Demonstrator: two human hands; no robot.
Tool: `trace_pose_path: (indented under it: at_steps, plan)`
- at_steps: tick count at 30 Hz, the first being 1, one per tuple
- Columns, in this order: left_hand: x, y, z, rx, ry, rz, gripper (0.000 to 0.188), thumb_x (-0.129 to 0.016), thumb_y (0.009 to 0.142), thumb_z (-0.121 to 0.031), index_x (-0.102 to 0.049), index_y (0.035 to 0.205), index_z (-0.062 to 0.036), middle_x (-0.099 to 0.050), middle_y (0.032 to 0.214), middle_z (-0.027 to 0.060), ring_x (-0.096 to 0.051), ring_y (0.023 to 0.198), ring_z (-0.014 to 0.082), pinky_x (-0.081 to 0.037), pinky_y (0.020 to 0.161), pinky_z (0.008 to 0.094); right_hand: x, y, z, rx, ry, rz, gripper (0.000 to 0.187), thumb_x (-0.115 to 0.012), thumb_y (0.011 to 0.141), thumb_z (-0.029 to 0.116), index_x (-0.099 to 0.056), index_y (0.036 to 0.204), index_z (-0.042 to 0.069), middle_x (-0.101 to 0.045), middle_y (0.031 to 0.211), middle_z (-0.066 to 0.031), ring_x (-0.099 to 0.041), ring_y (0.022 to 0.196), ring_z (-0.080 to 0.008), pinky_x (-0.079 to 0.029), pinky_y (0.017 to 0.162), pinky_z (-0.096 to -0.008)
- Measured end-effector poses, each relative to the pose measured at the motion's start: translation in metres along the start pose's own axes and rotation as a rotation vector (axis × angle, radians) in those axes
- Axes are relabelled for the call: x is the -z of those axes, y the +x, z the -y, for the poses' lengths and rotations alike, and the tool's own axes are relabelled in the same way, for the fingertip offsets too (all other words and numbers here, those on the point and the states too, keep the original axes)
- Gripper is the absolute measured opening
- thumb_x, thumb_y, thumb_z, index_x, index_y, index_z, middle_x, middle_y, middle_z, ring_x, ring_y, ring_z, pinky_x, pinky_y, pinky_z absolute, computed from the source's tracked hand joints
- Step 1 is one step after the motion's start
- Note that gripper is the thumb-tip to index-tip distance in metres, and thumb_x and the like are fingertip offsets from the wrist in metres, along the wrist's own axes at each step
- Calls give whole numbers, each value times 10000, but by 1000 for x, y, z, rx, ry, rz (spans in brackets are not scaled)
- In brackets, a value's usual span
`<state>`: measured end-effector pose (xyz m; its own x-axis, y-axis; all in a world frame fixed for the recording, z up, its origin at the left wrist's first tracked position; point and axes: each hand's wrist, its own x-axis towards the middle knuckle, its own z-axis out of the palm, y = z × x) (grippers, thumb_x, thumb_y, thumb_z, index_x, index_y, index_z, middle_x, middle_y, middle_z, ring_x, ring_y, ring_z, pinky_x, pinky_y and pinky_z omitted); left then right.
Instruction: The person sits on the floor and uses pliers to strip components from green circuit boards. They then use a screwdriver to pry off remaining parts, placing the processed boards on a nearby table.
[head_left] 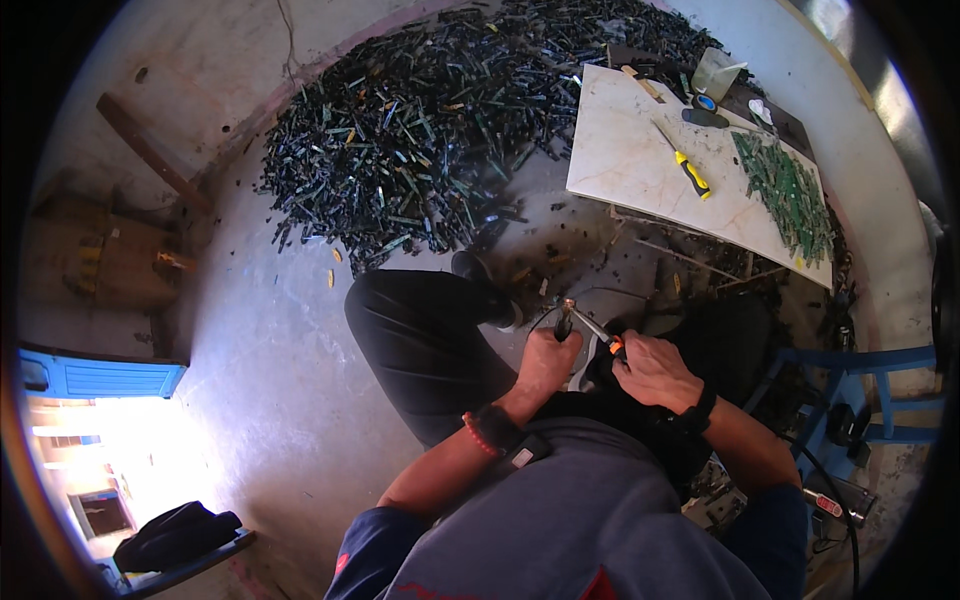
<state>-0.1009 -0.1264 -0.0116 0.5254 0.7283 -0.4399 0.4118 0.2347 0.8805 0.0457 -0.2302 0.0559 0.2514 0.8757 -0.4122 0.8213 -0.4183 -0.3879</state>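
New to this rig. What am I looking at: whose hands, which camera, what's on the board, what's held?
No machine here: a person works bare-handed. The single picture comes from a wide fisheye camera on their head, looking down, so straight edges bend. The right hand grips a thin-shafted tool with an orange-and-black handle. The left hand holds a small dark object, too small to identify. On the pale board lie a yellow-and-black screwdriver, green strips and more.

I count 2 hands point(549, 362) point(655, 372) (1 pair), 1 yellow screwdriver point(684, 162).
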Motion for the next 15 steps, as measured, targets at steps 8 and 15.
trace_pose_path:
  at_steps: [8,15]
  plan:
    - [-5,3,-1,-100,152,-87,331,-564,804,-223,-584,682,84,-532,584,259,-581,587,371,-438,561,449,-4,3,-2,1,-49,-38,264,-603,785,196,-544,911,-29,-637,741,-205,-640,738,-383,-510,710,-460]
    - [-10,7,3,-157,220,-126,326,-552,806,-232,-595,681,66,-550,644,286,-588,642,440,-448,582,465,3,5,-2,-58,-20,15,247,-613,784,182,-523,922,-2,-626,746,-201,-625,730,-387,-492,692,-460]
